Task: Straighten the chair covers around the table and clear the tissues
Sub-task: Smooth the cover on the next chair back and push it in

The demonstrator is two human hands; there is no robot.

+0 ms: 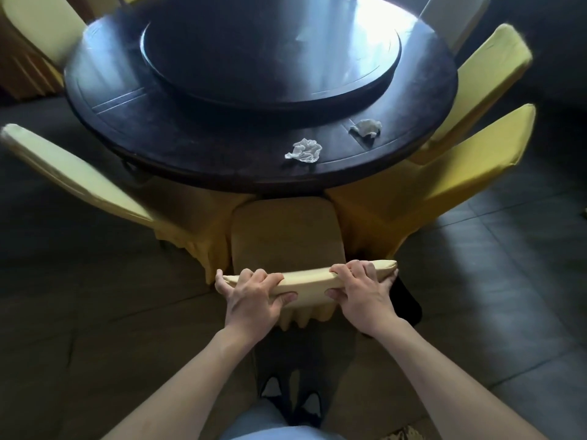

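Right below me stands a chair in a yellow chair cover (306, 281), its seat tucked toward the round dark table (197, 154). My left hand (251, 296) grips the top of the backrest cover at its left end, my right hand (365, 290) grips it at the right end. The cover is bunched up under my hands, and the chair's dark back shows below it. Two crumpled white tissues lie on the table's near edge: one tissue (304, 150) in the middle, another tissue (367, 128) further right.
A dark lazy Susan (270, 87) fills the table's centre. Yellow-covered chairs flank mine: one on the left (79, 179), two on the right (470, 166) (489, 77), others at the far side. Grey tiled floor lies all around; my feet are under the chair back.
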